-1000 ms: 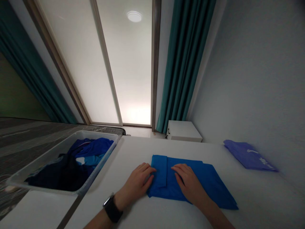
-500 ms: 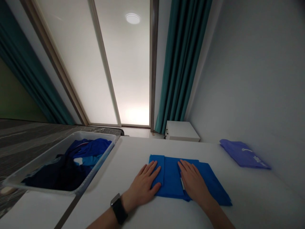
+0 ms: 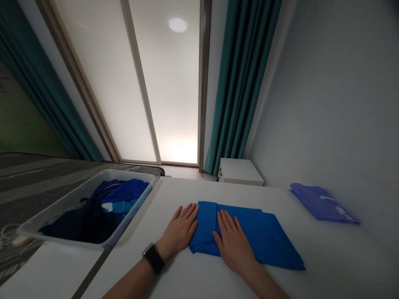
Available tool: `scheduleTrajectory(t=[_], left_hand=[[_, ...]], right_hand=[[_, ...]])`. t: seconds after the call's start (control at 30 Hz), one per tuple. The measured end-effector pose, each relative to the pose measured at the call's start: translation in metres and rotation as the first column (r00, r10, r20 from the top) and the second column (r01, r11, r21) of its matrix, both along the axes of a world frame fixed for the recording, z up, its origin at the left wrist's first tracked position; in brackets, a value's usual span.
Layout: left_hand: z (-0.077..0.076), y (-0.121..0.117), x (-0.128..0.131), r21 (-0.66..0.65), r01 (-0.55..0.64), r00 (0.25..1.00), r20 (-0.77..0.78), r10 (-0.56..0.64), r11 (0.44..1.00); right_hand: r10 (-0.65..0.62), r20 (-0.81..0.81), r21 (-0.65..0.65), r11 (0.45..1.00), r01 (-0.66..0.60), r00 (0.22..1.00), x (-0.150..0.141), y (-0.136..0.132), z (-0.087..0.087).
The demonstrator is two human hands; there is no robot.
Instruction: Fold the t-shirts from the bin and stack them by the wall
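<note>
A blue garment (image 3: 264,234), partly folded, lies on the white table in front of me. A folded band runs along its left end, and its right side tapers to a corner. My left hand (image 3: 181,228) is open and flat at the garment's left edge, its fingertips touching the cloth; a black watch is on that wrist. My right hand (image 3: 233,241) rests open and palm down on the garment, just right of the folded band. The cloth under my right palm is hidden.
A clear plastic bin (image 3: 107,246) of dark and blue clothes stands at the left. A folded purple cloth (image 3: 322,204) with white print lies by the wall at the right. The white table (image 3: 174,278) ends before a white cabinet (image 3: 240,171) and teal curtain (image 3: 243,83).
My right hand has slid left across the garment towards the folded band. My left hand has shifted left, off the band to its edge. The view has turned slightly left.
</note>
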State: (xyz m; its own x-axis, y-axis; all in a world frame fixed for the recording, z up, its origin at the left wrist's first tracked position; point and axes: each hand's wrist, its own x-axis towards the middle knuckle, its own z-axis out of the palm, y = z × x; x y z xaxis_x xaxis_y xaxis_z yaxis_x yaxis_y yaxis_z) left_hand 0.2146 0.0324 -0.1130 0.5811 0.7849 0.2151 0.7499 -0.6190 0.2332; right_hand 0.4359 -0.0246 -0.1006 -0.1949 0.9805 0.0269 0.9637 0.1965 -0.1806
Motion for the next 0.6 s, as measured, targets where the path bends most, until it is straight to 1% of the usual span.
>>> scheduleTrajectory(t=[0.1, 0.17, 0.23, 0.3, 0.37, 0.47, 0.53, 0.6], left_hand=[[0.004, 0.001, -0.002, -0.008, 0.009, 0.998, 0.06, -0.009, 1.0], [0.008, 0.005, -0.005, -0.025, 0.033, 0.989, 0.147, -0.029, 0.999], [0.011, 0.013, -0.005, -0.05, 0.067, 0.971, 0.234, -0.054, 0.996], [0.014, 0.026, -0.001, -0.082, 0.075, 0.961, 0.273, -0.05, 0.994], [0.016, 0.042, 0.006, -0.119, 0.03, 0.97, 0.245, 0.0, 0.992], [0.022, 0.066, 0.021, -0.152, -0.045, 0.986, 0.151, 0.068, 0.987], [0.026, 0.078, 0.031, -0.16, -0.029, 0.992, 0.114, 0.048, 0.987], [0.029, 0.084, 0.038, -0.155, 0.008, 0.995, 0.102, 0.008, 0.988]], right_hand=[[0.002, -0.01, 0.018, 1.0, -0.002, 1.0, 0.001, 0.0, -0.002], [0.009, -0.019, 0.027, 1.0, -0.009, 1.0, 0.002, -0.001, -0.002], [0.014, -0.02, 0.031, 0.999, -0.014, 1.0, 0.002, -0.001, -0.002], [0.014, -0.019, 0.027, 1.0, -0.014, 1.0, 0.001, -0.001, 0.0], [0.015, -0.025, 0.01, 1.0, -0.015, 1.0, 0.0, -0.001, 0.002], [0.004, -0.037, -0.021, 1.0, -0.005, 0.999, 0.006, -0.002, 0.006], [-0.055, -0.028, -0.015, 0.998, 0.055, 0.998, 0.018, -0.005, 0.006], [-0.156, 0.014, -0.001, 0.988, 0.156, 0.988, 0.037, -0.009, 0.003]])
